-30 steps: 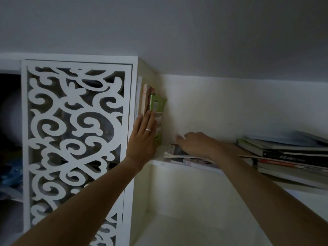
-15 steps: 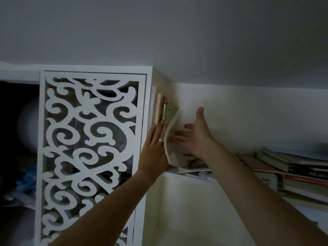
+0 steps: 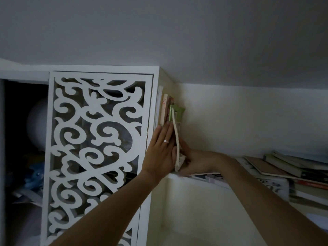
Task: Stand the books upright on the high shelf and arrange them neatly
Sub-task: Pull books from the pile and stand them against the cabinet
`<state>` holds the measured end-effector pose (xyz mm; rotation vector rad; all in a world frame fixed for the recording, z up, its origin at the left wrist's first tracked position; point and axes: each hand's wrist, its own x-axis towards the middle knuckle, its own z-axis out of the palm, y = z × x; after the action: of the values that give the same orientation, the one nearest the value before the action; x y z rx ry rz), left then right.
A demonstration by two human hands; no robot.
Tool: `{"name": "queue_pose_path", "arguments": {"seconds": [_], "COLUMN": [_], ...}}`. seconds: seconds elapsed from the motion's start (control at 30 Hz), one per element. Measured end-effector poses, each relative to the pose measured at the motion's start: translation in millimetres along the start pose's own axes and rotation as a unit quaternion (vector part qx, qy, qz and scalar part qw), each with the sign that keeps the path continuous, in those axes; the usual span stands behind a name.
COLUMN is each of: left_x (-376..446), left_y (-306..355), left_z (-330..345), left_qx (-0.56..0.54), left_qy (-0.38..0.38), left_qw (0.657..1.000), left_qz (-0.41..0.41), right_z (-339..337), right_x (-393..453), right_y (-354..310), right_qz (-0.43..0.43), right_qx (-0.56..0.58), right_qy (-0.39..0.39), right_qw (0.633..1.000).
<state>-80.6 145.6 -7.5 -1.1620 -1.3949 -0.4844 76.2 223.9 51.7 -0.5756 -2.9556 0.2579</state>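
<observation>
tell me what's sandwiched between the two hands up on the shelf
In the head view, a thin pale book, stood up with its edge toward the camera, sits between the left hand and the right hand, next to the upright books.

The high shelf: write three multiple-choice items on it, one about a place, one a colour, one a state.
1. Where do the upright books stand on the high shelf?
A. at its left end, beside the fretwork panel
B. at its right end
C. in its middle

2. What colour is the rightmost upright book's cover?
A. red
B. green
C. blue

3. How do the books at the right lie?
A. upright
B. open, face down
C. flat, in a pile

Key: 1 A, they stand close against the shelf's left side; 2 B, green shows above the left hand; 3 C, they are stacked flat beyond the right hand.
</observation>
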Motion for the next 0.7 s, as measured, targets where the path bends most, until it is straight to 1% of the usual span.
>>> {"name": "queue_pose_path", "arguments": {"seconds": [0.07,0.1,0.17,0.27,0.3,0.37,0.43,0.47,0.53,0.63,0.7], "left_x": [1,1,0,-1,-1,0,0,1,1,0,0], "left_y": [0,0,0,2,4,5,6,6,6,6,5], "left_z": [0,0,-1,1,1,0,-1,-2,-4,-6,-7], "left_qx": [-0.006,-0.011,-0.022,-0.009,-0.005,-0.007,-0.024,-0.031,-0.036,-0.033,-0.033], "left_qy": [0.007,0.012,0.022,0.008,0.004,-0.003,0.001,0.006,0.010,0.000,0.007], "left_qw": [1.000,1.000,1.000,1.000,1.000,1.000,0.999,0.999,0.999,0.999,0.999], "left_qz": [-0.009,-0.009,0.000,0.011,-0.001,-0.030,-0.036,-0.036,-0.037,-0.039,-0.040], "right_z": [-2,0,3,1,-1,-6,-7,-6,-5,0,7], "right_x": [-10,-11,-11,-11,-11,-9,-5,-2,5,18,27], "right_y": [-8,-11,-16,-24,-26,-31,-36,-39,-46,-52,-52], "right_qz": [0.002,0.000,-0.005,0.012,0.027,0.040,0.033,0.030,0.027,0.016,0.037], "right_qx": [0.007,-0.003,-0.002,0.076,0.114,0.183,0.213,0.221,0.246,0.300,0.320], "right_qy": [-0.014,-0.004,0.056,0.139,0.175,0.271,0.336,0.346,0.337,0.278,0.247], "right_qw": [1.000,1.000,0.998,0.987,0.977,0.944,0.917,0.912,0.908,0.913,0.914]}}
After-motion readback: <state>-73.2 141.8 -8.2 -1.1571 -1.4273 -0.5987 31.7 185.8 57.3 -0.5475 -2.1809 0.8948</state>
